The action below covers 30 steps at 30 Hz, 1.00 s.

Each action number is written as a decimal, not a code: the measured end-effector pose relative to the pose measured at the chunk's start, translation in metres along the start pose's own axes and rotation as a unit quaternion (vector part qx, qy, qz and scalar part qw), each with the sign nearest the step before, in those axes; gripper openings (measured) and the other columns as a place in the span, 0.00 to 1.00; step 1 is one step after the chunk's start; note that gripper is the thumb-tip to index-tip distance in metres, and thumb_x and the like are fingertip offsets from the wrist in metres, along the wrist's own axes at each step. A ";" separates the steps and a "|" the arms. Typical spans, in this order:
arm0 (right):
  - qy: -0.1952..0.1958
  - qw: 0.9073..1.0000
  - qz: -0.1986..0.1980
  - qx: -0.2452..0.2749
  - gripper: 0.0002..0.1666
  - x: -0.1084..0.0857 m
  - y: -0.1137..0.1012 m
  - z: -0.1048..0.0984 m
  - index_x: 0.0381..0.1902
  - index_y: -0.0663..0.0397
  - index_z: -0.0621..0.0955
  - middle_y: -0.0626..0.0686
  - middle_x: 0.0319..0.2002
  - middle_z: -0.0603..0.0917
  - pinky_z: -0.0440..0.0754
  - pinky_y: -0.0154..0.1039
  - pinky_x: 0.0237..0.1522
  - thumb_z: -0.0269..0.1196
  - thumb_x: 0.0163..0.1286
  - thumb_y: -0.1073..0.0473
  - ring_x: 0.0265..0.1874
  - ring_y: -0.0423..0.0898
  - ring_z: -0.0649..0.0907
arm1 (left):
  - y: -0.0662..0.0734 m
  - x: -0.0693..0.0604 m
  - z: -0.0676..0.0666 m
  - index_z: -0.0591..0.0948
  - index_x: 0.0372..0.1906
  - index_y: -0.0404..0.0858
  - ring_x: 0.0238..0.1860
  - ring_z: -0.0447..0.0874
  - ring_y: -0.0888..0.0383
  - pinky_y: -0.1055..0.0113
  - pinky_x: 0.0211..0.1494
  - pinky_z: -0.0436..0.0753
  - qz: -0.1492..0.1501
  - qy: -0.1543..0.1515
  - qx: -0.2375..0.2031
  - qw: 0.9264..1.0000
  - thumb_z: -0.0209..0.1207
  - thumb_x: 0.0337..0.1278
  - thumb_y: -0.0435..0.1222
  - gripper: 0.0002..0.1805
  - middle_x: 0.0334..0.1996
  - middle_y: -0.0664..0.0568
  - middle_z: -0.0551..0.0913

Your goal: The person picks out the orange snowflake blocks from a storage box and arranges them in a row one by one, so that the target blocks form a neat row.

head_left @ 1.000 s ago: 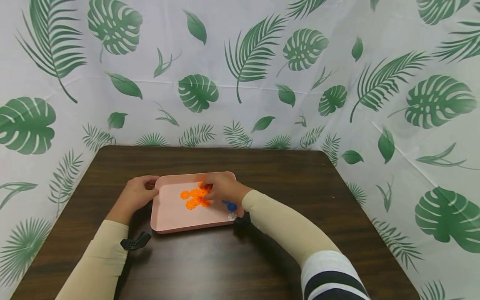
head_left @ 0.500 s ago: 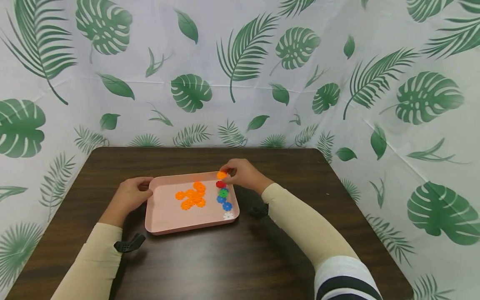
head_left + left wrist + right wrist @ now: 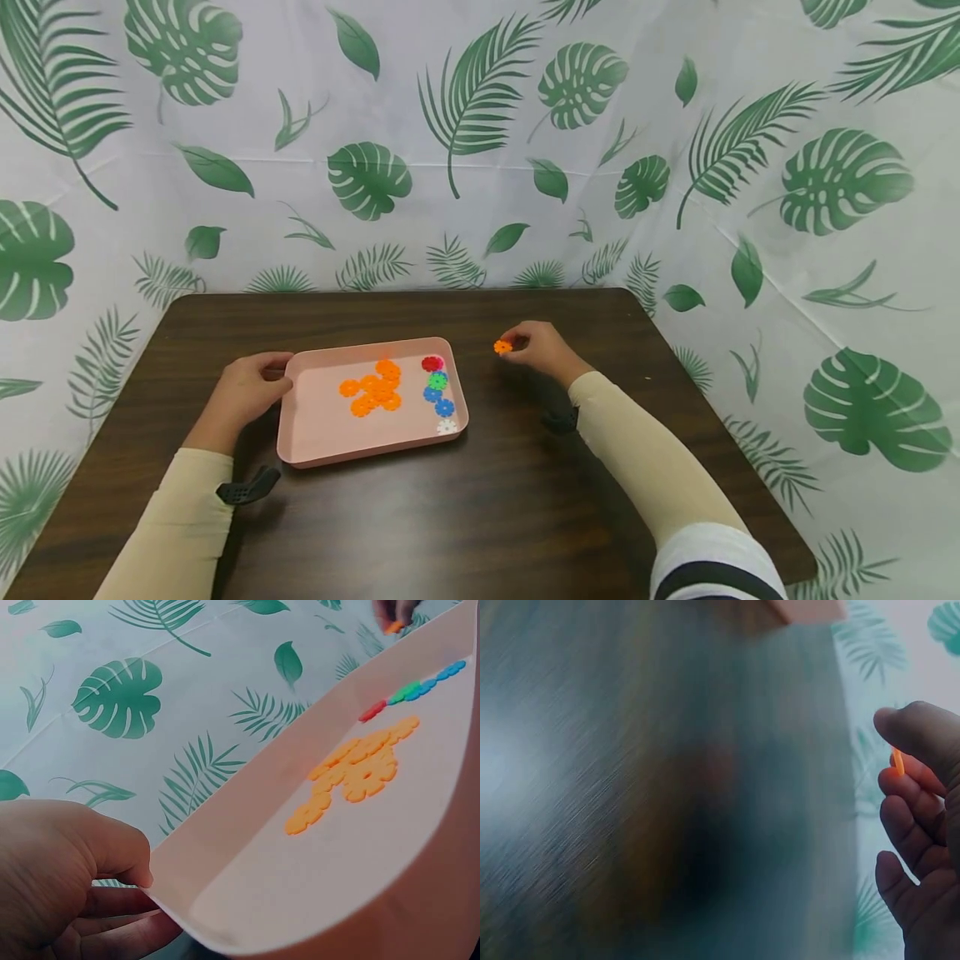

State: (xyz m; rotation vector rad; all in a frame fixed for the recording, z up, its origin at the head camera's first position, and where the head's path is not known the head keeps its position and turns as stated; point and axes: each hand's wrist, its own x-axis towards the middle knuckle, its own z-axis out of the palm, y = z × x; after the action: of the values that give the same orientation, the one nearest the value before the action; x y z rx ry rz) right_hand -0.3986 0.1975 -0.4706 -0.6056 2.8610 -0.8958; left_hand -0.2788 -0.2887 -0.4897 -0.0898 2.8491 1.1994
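Note:
A pink tray (image 3: 330, 437) lies on the table with a cluster of orange snowflake-shaped plastic discs (image 3: 378, 392) in its middle. Along its right side run a red disc (image 3: 432, 364), a green disc (image 3: 437, 381), blue discs (image 3: 445, 407) and a white disc (image 3: 447, 427). My left hand (image 3: 243, 392) pinches the tray's left rim, thumb on the edge and fingers outside, as the left wrist view shows. Right of the tray, my right hand (image 3: 543, 348) pinches one orange disc (image 3: 502, 347) between thumb and fingertips, over the table.
The dark wooden table (image 3: 465, 533) extends around the tray. A white cloth with green leaves (image 3: 480, 125) hangs behind it and at the sides. Black straps with cameras (image 3: 249, 487) sit at both wrists.
From the orange cluster, my right hand has taken one disc, passed over the tray's right edge and moved right of it. My left hand stays at the rim.

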 end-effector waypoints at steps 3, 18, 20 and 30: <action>-0.011 1.000 0.018 0.002 0.19 -0.009 0.010 0.001 0.51 0.56 0.88 0.52 0.45 0.86 0.85 0.47 0.51 0.75 0.63 0.58 0.42 0.49 0.83 | -0.001 -0.001 -0.001 0.73 0.70 0.27 0.60 0.80 0.32 0.39 0.59 0.82 -0.001 0.001 -0.004 1.000 0.59 0.66 0.39 0.31 0.62 0.27 0.78; -0.011 0.998 0.062 0.007 0.19 -0.036 0.042 0.012 0.53 0.54 0.88 0.51 0.46 0.85 0.83 0.49 0.53 0.75 0.64 0.58 0.43 0.49 0.81 | 0.003 -0.004 -0.001 0.71 0.72 0.29 0.63 0.77 0.32 0.39 0.60 0.81 -0.024 0.002 -0.021 0.999 0.59 0.66 0.38 0.32 0.65 0.28 0.75; -0.008 0.998 0.059 0.002 0.19 -0.038 0.043 0.013 0.53 0.54 0.88 0.51 0.45 0.84 0.83 0.49 0.52 0.75 0.64 0.57 0.43 0.49 0.81 | 0.002 -0.004 0.000 0.71 0.72 0.30 0.62 0.77 0.32 0.39 0.59 0.81 -0.022 0.004 -0.021 1.000 0.58 0.66 0.38 0.32 0.65 0.28 0.76; -0.008 0.998 0.069 -0.009 0.22 -0.040 0.046 0.011 0.54 0.54 0.88 0.51 0.44 0.83 0.83 0.48 0.50 0.76 0.63 0.54 0.43 0.48 0.81 | 0.003 -0.004 0.001 0.71 0.72 0.30 0.63 0.77 0.32 0.39 0.61 0.80 -0.019 0.000 -0.022 1.000 0.59 0.66 0.39 0.32 0.65 0.29 0.76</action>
State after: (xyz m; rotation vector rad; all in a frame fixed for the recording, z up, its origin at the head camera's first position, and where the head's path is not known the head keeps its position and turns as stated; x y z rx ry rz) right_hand -0.3755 0.2417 -0.5071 -0.4091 2.8574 -0.8406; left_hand -0.2746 -0.2860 -0.4876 -0.1462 2.8077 1.2545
